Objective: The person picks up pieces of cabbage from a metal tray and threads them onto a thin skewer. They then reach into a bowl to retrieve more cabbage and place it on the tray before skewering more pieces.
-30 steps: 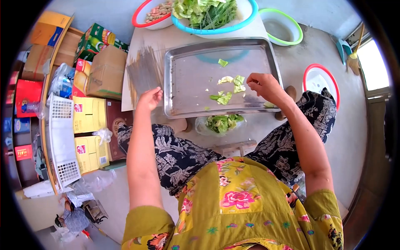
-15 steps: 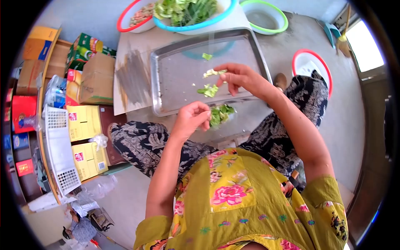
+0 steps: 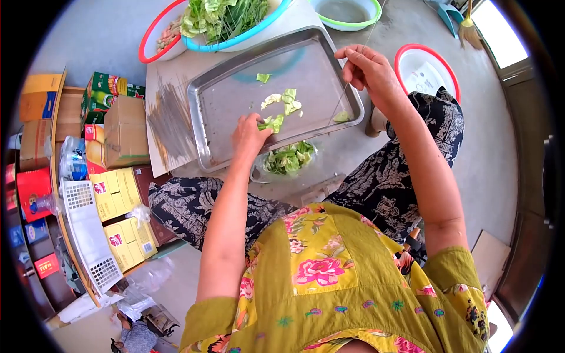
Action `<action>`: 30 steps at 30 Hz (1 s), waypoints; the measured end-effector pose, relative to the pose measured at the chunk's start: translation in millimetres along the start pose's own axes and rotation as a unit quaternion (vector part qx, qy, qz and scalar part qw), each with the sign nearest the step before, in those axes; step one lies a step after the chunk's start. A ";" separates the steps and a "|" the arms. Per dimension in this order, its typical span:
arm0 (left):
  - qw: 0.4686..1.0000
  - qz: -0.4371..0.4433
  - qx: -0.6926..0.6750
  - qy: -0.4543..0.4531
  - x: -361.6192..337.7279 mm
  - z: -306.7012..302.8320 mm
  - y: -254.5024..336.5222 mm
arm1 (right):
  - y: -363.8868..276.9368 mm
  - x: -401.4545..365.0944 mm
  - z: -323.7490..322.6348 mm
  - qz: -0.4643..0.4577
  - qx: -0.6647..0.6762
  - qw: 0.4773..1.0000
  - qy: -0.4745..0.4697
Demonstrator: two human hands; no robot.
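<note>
My left hand (image 3: 252, 134) reaches over the near edge of a metal tray (image 3: 203, 138), its fingers closed on a piece of green lettuce (image 3: 273, 123). Several other torn lettuce pieces (image 3: 289, 101) lie beside it on the tray. Over the tray's right side, my right hand (image 3: 374, 76) is raised and pinches a thin skewer (image 3: 338, 106), which slants down toward the tray. Close to its lower end, a pale green leaf piece (image 3: 341, 116) lies in the tray's near right corner. Below the near edge, more cut lettuce (image 3: 288, 159) sits in clear plastic.
Many thin sticks (image 3: 170, 123) lie left of the tray. Behind it stand a blue-rimmed basin (image 3: 235, 44) of greens and a red-rimmed basin (image 3: 154, 56). A green-rimmed basin (image 3: 347, 25) and another red-rimmed one (image 3: 450, 67) are to the right. Cartons (image 3: 126, 132) fill the left.
My left hand has moved forward onto the lettuce in the tray. My right hand has moved right and up, away from the lettuce, with the skewer now visible. The view has shifted slightly.
</note>
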State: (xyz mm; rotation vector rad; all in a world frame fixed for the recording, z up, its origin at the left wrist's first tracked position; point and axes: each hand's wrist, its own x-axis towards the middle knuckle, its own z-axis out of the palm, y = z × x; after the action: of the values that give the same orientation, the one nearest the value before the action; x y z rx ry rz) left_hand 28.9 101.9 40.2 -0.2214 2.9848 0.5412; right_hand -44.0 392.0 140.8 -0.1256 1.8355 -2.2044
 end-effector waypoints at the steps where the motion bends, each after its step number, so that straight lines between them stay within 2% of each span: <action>1: 1.000 0.023 -0.015 0.012 4.7 8.4 -3.8 | 0.1 -1.6 0.5 -0.002 -0.005 1.000 -0.001; 2: 1.000 0.024 -0.013 0.010 9.6 16.4 -7.6 | 0.4 -3.3 0.9 -0.004 -0.011 1.000 -0.002; 4: 0.973 -0.019 -0.202 -0.109 22.2 22.9 -6.7 | 0.2 -3.8 -0.7 -0.009 -0.011 1.000 -0.002; 5: 0.973 -0.016 -0.201 -0.110 29.7 24.4 -7.5 | -0.1 -4.2 -2.1 -0.013 -0.012 1.000 -0.003; 7: 0.934 -0.082 -0.319 -0.136 39.6 17.3 -2.6 | -2.1 -3.6 -2.8 -0.014 -0.016 1.000 0.004; 8: 0.934 -0.081 -0.318 -0.137 40.6 15.3 -0.1 | -2.5 -4.2 -2.8 -0.016 -0.021 1.000 0.006; 9: 0.981 -0.033 -0.180 -0.070 41.3 11.1 4.4 | -2.4 -4.7 -3.1 -0.017 -0.020 1.000 0.007; 10: 0.999 0.017 -0.037 0.000 42.4 6.9 9.4 | -2.1 -5.1 -3.8 -0.017 -0.028 0.999 0.004; 11: 0.999 0.018 -0.036 0.001 43.8 3.5 15.0 | -2.0 -5.2 -4.0 -0.017 -0.036 0.999 0.002; 13: 0.996 0.026 0.051 -0.062 48.3 2.7 26.5 | -2.7 -5.5 -4.3 -0.018 -0.034 0.999 0.007; 17: 0.992 0.086 0.046 -0.086 58.5 11.7 39.0 | -3.5 -4.7 -5.4 -0.021 -0.028 0.999 0.019; 19: 0.977 0.168 0.033 -0.125 61.1 12.1 42.2 | -4.4 -5.0 -5.3 -0.019 -0.031 0.999 0.021; 23: 0.971 0.185 0.016 -0.150 63.3 16.7 39.4 | -6.6 -5.0 -5.7 -0.021 -0.034 0.999 0.020; 26: 0.967 0.221 0.019 -0.127 64.6 22.9 29.3 | -6.9 -5.6 -5.8 -0.020 -0.036 0.999 0.026; 27: 0.972 0.088 -0.131 -0.174 67.2 21.3 28.3 | -7.1 -5.8 -6.5 -0.020 -0.036 0.999 0.027; 28: 0.936 -0.051 -0.276 -0.213 70.1 18.5 26.0 | -7.1 -4.9 -6.7 -0.014 -0.041 0.999 0.019; 29: 0.914 -0.062 -0.336 -0.221 73.8 15.4 19.7 | -6.8 -5.1 -6.6 -0.008 -0.045 0.999 0.011; 30: 0.914 -0.063 -0.335 -0.220 73.0 9.2 16.6 | -5.8 -4.8 -6.9 -0.008 -0.044 0.999 0.010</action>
State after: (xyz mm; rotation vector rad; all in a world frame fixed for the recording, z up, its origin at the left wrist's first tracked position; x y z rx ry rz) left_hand -45.0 111.4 28.3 -0.2878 2.2363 1.3731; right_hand -41.9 400.8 145.6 -0.1374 1.9500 -2.1427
